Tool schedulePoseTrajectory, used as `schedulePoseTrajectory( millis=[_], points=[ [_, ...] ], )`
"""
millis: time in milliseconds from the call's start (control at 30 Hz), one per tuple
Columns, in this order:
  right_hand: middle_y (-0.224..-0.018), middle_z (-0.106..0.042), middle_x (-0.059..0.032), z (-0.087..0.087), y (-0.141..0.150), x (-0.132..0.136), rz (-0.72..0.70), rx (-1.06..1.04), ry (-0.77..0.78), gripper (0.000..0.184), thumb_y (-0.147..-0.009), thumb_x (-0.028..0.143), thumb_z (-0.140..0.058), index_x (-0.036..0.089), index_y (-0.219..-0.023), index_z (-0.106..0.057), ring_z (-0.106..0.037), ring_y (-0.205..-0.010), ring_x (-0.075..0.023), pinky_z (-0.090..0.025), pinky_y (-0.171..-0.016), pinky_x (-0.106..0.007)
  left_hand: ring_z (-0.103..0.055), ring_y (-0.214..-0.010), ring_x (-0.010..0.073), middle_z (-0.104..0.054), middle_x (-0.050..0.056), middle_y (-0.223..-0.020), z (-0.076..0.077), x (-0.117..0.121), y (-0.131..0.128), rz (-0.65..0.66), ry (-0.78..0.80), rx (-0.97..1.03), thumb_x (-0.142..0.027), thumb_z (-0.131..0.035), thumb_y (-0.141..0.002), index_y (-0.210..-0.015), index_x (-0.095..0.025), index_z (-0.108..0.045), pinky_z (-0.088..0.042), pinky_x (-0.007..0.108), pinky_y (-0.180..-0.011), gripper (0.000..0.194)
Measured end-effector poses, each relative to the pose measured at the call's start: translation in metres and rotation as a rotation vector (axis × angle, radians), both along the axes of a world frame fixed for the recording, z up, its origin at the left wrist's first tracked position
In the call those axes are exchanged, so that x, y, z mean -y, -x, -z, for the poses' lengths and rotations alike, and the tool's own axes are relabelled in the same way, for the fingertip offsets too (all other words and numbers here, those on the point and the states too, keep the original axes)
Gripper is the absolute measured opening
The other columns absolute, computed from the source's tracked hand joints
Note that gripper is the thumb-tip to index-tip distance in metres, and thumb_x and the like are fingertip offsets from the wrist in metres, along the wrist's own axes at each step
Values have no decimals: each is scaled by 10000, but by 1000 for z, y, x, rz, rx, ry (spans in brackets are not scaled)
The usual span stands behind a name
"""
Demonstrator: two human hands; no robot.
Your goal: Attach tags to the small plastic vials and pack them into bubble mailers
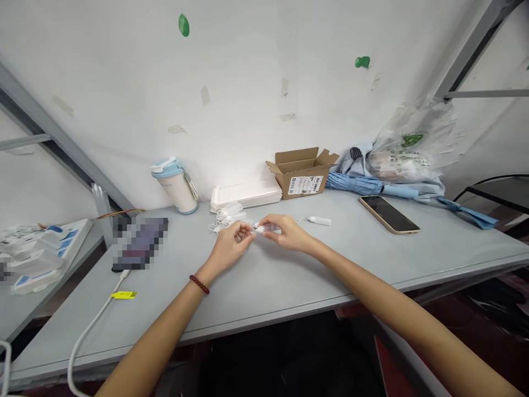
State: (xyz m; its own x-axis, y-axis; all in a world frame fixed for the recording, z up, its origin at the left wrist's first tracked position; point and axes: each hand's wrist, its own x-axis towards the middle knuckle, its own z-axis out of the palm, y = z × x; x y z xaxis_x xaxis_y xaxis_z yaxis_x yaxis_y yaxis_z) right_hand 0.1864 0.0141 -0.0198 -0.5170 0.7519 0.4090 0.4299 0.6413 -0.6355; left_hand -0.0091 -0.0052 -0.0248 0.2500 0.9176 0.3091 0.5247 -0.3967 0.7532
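Observation:
Above the middle of the table, a small clear plastic bottle (270, 227) with a white neck or cap lies level between my hands. My right hand (285, 231) pinches its body between thumb and fingers. At the other end, my left hand (233, 240) has thumb and fingertips closed around the bottle's tip; the exact contact is partly hidden. Just behind my left hand rests a pile of similar clear bottles (231, 210) with thin white loops. One more small bottle (320, 220), with a white cord, lies to the right of my right hand.
Behind the hands are a stack of white flat boxes (248, 193) and an open cardboard box (303, 179). A tumbler (176, 187) stands left of them. To the right lie a phone (388, 214), a blue folded umbrella (363, 183) and a plastic bag (413, 146). A white cable (97, 322) crosses the left side.

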Motion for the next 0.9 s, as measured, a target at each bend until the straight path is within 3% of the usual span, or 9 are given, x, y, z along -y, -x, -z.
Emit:
schedulePoseTrajectory(
  millis=[267, 533, 900],
  points=[
    [-921, -674, -64, 4, 2, 0, -13, -40, -18, 169, -778, 151, -588, 141, -942, -630, -597, -800, -152, -441, -691, -258, -513, -595, 114, -627, 15, -755, -3, 1, 2, 51, 73, 31, -408, -552, -812, -868, -171, -625, -413, 237, -562, 254],
    [-937, -677, -75, 5, 4, 2, 0, -73, -36, 177, -784, 178, -618, 133, -955, -631, -598, -818, -153, -441, -718, -258, -477, -500, 91, -567, -5, -628, -11, 4, -3, 100, 195, 133, -410, -540, -802, -685, -159, -580, -404, 217, -500, 280],
    [-814, -675, -32, 9, 7, 6, 7, -78, 10, 123, -748, 136, -643, 143, -871, -648, -555, -685, -119, -398, -602, -216, -398, -458, 84, -517, -29, -496, -3, 9, -4, 60, 103, 77, -369, -564, -780, -613, -153, -649, -336, 213, -466, 285]
  ],
)
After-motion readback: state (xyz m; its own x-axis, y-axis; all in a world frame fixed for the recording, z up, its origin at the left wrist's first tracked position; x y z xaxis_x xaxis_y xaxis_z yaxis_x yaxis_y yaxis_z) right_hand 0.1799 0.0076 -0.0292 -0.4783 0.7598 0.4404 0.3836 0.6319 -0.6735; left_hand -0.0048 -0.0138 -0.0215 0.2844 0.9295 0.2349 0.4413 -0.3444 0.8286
